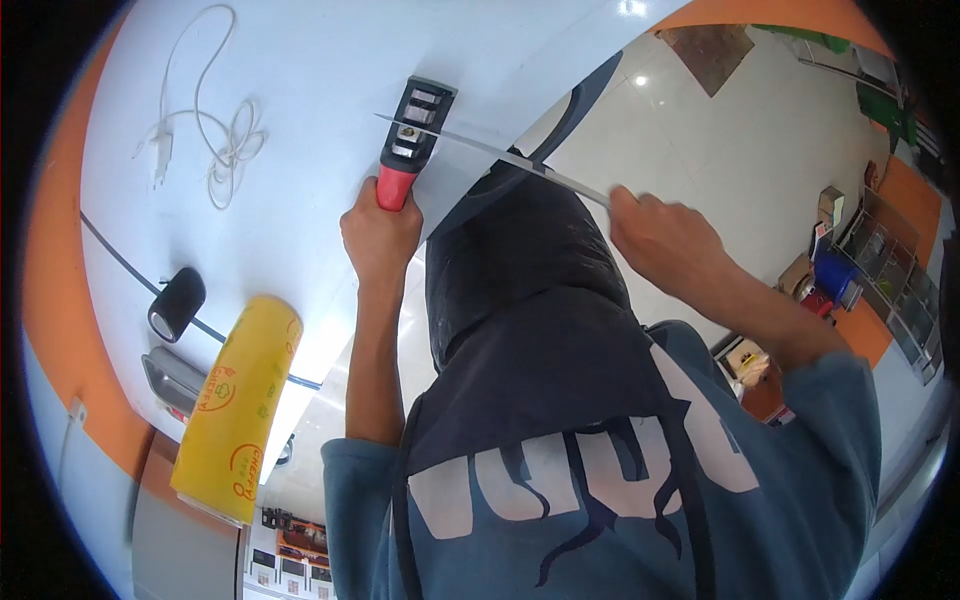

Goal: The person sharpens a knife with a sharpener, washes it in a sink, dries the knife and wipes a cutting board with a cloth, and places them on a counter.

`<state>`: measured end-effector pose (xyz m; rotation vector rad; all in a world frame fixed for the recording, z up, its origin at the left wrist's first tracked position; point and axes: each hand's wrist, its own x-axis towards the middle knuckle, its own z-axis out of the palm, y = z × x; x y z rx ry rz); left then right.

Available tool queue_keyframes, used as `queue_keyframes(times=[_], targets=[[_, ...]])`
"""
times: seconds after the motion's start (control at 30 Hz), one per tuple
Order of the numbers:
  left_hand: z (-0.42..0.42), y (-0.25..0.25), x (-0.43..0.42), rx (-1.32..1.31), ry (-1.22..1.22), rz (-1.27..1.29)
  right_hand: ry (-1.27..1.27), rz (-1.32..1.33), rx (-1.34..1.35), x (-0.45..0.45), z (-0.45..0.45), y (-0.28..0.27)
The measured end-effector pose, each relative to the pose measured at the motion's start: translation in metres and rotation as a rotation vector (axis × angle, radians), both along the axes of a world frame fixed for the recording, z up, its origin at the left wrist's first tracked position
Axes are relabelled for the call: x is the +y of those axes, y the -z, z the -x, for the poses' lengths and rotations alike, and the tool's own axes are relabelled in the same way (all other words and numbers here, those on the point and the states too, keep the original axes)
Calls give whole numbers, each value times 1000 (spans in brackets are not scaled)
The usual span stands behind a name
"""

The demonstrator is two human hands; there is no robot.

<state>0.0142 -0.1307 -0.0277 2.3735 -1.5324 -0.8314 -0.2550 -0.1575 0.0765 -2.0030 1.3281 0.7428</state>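
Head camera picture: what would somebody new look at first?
Probably the long knife in the right grip, with its blade across the black-and-red sharpener in the left grip, near the upper middle. Next, the big yellow roll with reddish printing would likely stand out, at the lower left.

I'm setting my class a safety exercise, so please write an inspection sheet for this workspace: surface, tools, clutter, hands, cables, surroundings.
Surface: white table, shiny.
Tools: knife crosses over the sharpener; contact unclear.
Clutter: yellow roll, black cylinder and metal tray, on the left.
Hands: left hand grips the sharpener by its red handle; right hand holds the knife.
Cables: white cable with plug, loosely looped on the table.
Surroundings: pale floor; wire rack at right.
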Motion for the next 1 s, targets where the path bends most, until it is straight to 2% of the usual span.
queue_keyframes(times=[0.03,0.1,0.17,0.27,0.33,0.4,0.47,0.57,0.63,0.7,0.8,0.87,0.93,1.0], targets=[[0,1,1,-1,8,23,-10,40,-35,-2,-5,6],[0,3,0,-19,28,51,-71,236,-350,-22,-42,39],[-2,3,2,-52,50,48,-97,365,-509,-46,-93,57],[-1,4,1,-62,33,27,-58,302,-460,-50,-109,48],[-1,2,-2,-40,13,17,-168,402,-508,-26,-64,65],[-1,1,3,-30,5,2,-18,176,-171,-7,-32,20],[-2,1,1,-43,17,1,23,-3,45,4,-5,5],[-2,0,1,-37,28,-2,28,62,-33,-4,-23,18],[-4,2,2,-40,36,9,-16,223,-192,-27,-65,41],[-5,3,4,-42,33,1,-179,472,-496,-47,-100,63],[-3,-1,1,-34,25,-23,-139,400,-450,-55,-115,68],[-3,-2,1,-28,19,-53,-225,427,-362,-37,-82,54],[-4,0,1,-27,19,-77,8,99,-107,-19,-43,24],[-5,1,1,-16,4,-93,36,-11,32,-4,-8,3]])
